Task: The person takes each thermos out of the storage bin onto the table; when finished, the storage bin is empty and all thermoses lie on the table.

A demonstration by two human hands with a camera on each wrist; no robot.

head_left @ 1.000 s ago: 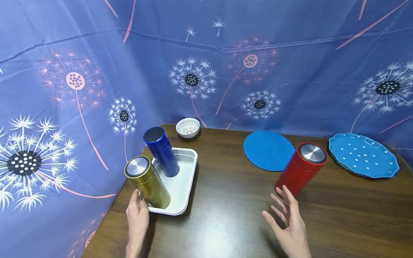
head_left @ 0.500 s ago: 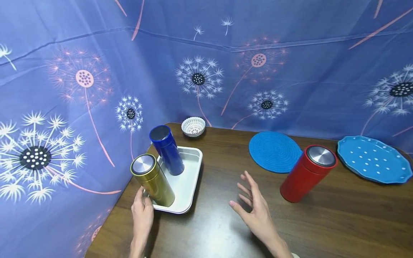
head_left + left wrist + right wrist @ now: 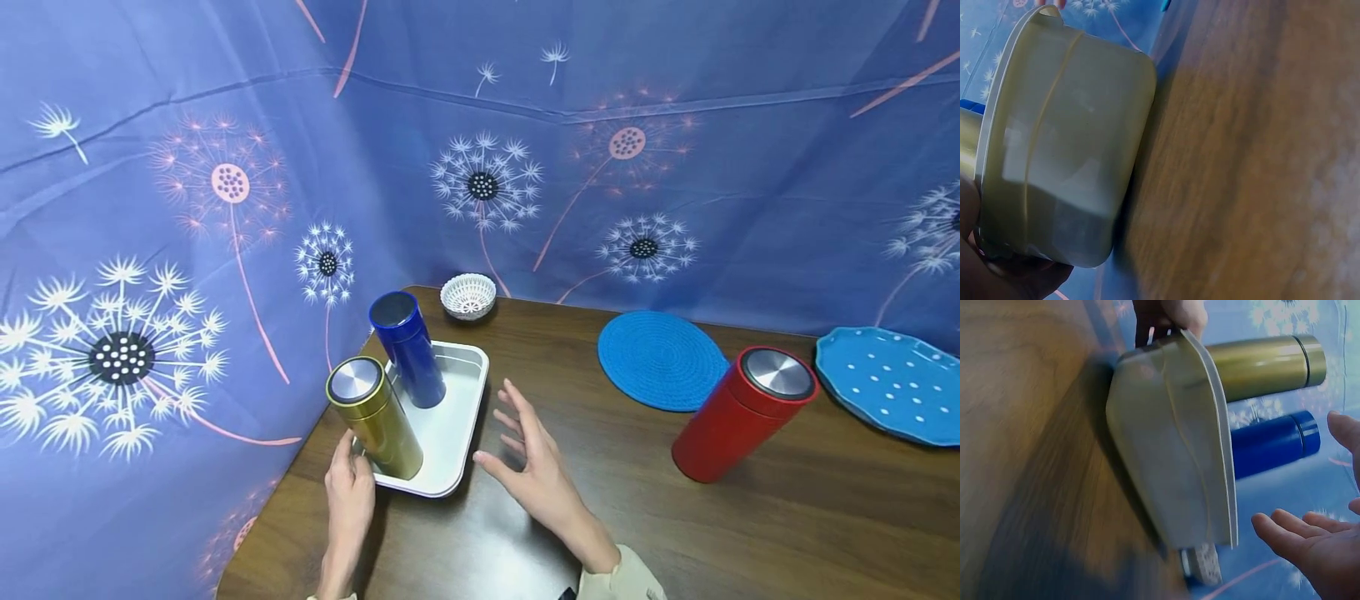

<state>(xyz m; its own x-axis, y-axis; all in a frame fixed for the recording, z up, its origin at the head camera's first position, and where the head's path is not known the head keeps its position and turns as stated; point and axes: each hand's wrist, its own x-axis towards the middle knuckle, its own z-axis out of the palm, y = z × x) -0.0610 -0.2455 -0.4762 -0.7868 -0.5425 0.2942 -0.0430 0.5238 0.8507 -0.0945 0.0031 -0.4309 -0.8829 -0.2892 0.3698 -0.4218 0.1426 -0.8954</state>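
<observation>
My left hand (image 3: 350, 492) grips the near-left rim of a white plastic tub (image 3: 453, 425), thumb on the edge and fingers beneath, as the left wrist view shows of the tub's wall (image 3: 1079, 144). Inside stand a gold thermos (image 3: 390, 433) with a steel lid and, behind it, a blue thermos (image 3: 416, 358). My right hand (image 3: 536, 475) hovers just right of the tub, holding nothing, thumb and fingers spread; the right wrist view has these fingers (image 3: 1297, 540) apart from the tub's wall (image 3: 1160, 444). A red thermos (image 3: 735, 421) stands on the table to the right.
A white openwork bowl (image 3: 468, 296) stands at the table's back edge. Behind the red thermos lie a round blue woven mat (image 3: 656, 358) and a blue dotted plate (image 3: 892, 379). Patterned blue cloth (image 3: 405, 192) hangs along the back and left edges of the wooden table (image 3: 555, 358).
My right hand has moved left from beside the red thermos to the tub's right side, fingers still spread. My left hand keeps its hold on the rim. The head view has turned slightly left.
</observation>
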